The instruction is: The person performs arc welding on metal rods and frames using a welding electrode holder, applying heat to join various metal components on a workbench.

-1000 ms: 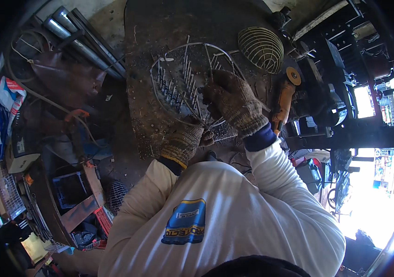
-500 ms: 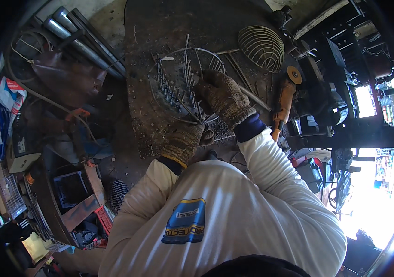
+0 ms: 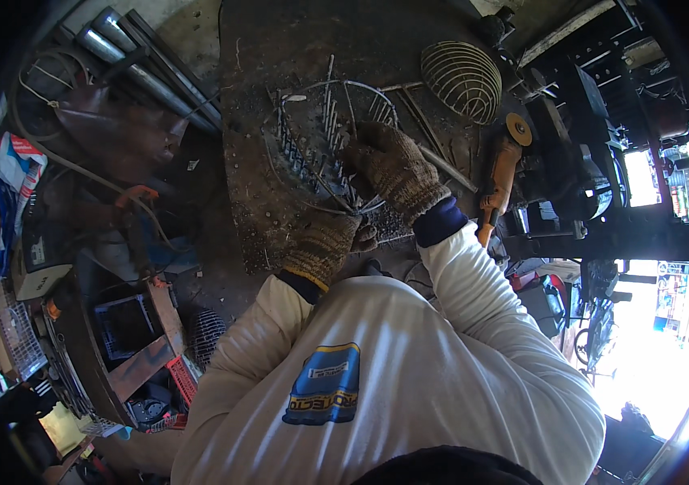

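A round wire frame [image 3: 320,137] with upright rods lies on a dark, rusty metal workbench [image 3: 263,48]. My right hand [image 3: 393,166], in a brown knit work glove, grips the frame's wires near its right side. My left hand [image 3: 324,242], gloved the same way, is closed on the frame's near rim at the bench's front edge. Both sleeves are white.
A finished domed wire basket [image 3: 461,77] rests at the bench's back right. An orange angle grinder [image 3: 502,166] lies right of my right hand. Metal pipes [image 3: 130,65] lean at the left. Crates, wire racks and clutter [image 3: 130,339] fill the floor at lower left.
My right hand has shifted left and farther up the frame, and the frame has turned slightly under it. My left hand stays at the near rim.
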Demonstrator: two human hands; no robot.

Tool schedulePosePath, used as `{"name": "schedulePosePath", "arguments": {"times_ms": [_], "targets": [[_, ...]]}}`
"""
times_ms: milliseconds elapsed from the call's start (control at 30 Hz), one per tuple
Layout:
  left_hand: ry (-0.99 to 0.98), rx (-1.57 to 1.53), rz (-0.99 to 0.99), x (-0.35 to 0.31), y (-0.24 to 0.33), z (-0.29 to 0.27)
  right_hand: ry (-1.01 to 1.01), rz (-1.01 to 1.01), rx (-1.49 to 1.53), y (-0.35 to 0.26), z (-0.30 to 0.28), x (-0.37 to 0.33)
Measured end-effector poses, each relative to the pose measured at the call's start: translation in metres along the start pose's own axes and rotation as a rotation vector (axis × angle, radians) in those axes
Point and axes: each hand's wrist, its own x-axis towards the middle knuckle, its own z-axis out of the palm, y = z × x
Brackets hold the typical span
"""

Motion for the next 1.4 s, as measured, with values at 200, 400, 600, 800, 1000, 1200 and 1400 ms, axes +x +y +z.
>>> {"name": "schedulePosePath", "arguments": {"times_ms": [200, 400, 600, 800, 1000, 1200, 1400], "targets": [[-0.074, -0.358, -0.144, -0.001, 0.011, 0.005, -0.007, 0.064, 0.028, 0.0, -0.003, 0.0], [-0.117, -0.687, -0.274, 0.002, 0.017, 0.005, 0.028, -0.043, -0.044, 0.026, -0.005, 0.011], [-0.063, -0.671, -0.242, 0.0, 0.014, 0.009, 0.018, 0.079, 0.052, 0.003, -0.006, 0.0], [-0.001, -0.487, -0.263, -0.002, 0.035, 0.012, 0.007, 0.059, -0.003, 0.009, -0.006, 0.004], [0.123, -0.145, 0.122, 0.003, -0.001, 0.007, 0.092, -0.051, 0.25, 0.007, -0.002, -0.007], [0.127, -0.675, -0.234, -0.028, 0.071, 0.016, 0.286, -0.097, 0.449, -0.044, -0.059, -0.039], [0.139, -0.664, -0.233, -0.032, 0.075, 0.014, 0.422, -0.182, 0.154, -0.068, -0.12, 0.029]]}}
